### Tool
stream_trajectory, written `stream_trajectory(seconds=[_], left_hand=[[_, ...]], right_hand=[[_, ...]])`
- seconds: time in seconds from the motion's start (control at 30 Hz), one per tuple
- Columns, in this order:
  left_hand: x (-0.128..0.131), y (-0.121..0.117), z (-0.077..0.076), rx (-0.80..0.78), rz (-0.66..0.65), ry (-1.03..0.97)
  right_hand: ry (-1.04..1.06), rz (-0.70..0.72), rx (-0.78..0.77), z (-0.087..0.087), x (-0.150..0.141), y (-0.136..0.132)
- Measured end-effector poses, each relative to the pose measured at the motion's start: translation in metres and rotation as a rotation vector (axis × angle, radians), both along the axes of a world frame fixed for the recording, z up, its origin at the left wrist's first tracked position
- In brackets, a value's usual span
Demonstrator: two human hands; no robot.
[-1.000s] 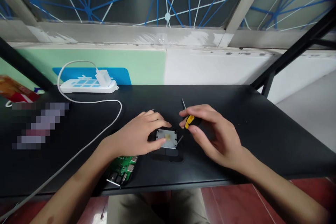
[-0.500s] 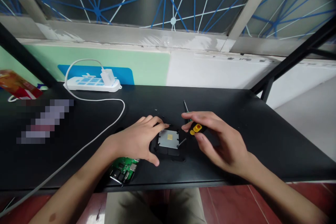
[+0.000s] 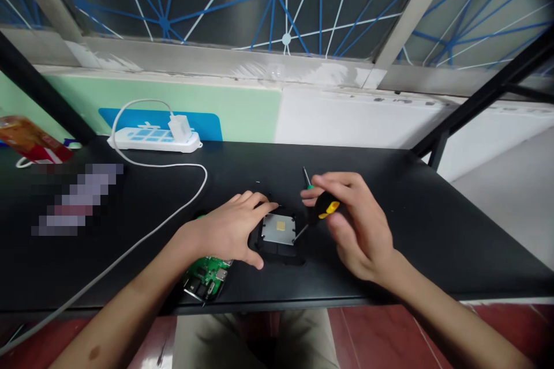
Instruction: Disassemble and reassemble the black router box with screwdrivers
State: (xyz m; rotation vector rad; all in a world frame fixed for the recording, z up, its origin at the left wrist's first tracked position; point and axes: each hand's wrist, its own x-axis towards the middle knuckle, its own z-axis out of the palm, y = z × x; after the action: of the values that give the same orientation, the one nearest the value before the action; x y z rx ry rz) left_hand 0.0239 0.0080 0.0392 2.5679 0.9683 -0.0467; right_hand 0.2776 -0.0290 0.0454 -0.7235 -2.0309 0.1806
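Observation:
A small black case with a square silver plate point(image 3: 278, 229) lies near the front of the black table point(image 3: 433, 230). My left hand point(image 3: 229, 229) rests on the case's left side, fingers curved around its edge, steadying it. My right hand point(image 3: 350, 219) is closed on a screwdriver with a black and yellow handle point(image 3: 325, 207); its thin shaft slants down to the plate's right edge. A second thin screwdriver point(image 3: 307, 177) lies just behind my right fingers. A green circuit board point(image 3: 206, 277) sits by my left wrist at the table's front edge.
A white power strip point(image 3: 153, 139) with a plugged charger stands at the back left; its white cable point(image 3: 173, 216) loops across the table toward the front left. A red-orange packet point(image 3: 30, 141) lies at the far left. A black frame post point(image 3: 485, 101) rises at the right.
My right hand has tilted up and drawn in slightly, bringing the screwdriver tip down against the plate's right edge. My left hand has stayed on the case.

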Motion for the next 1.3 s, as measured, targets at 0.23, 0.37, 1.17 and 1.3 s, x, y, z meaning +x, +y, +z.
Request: stream_trajectory(seconds=[0.23, 0.37, 1.17, 1.3], left_hand=[[0.001, 0.0, -0.001, -0.009, 0.004, 0.002], [0.001, 0.002, -0.003, 0.005, 0.002, -0.019], [0.002, 0.002, -0.005, 0.018, -0.006, -0.006], [0.001, 0.001, -0.003, 0.018, -0.004, -0.004]], right_hand=[[0.003, -0.023, -0.009, 0.011, -0.003, -0.011], [0.063, -0.1, 0.106, -0.002, -0.002, 0.003], [0.254, -0.102, -0.051, -0.022, -0.013, -0.004], [0.223, -0.169, 0.16, -0.026, -0.006, 0.001]])
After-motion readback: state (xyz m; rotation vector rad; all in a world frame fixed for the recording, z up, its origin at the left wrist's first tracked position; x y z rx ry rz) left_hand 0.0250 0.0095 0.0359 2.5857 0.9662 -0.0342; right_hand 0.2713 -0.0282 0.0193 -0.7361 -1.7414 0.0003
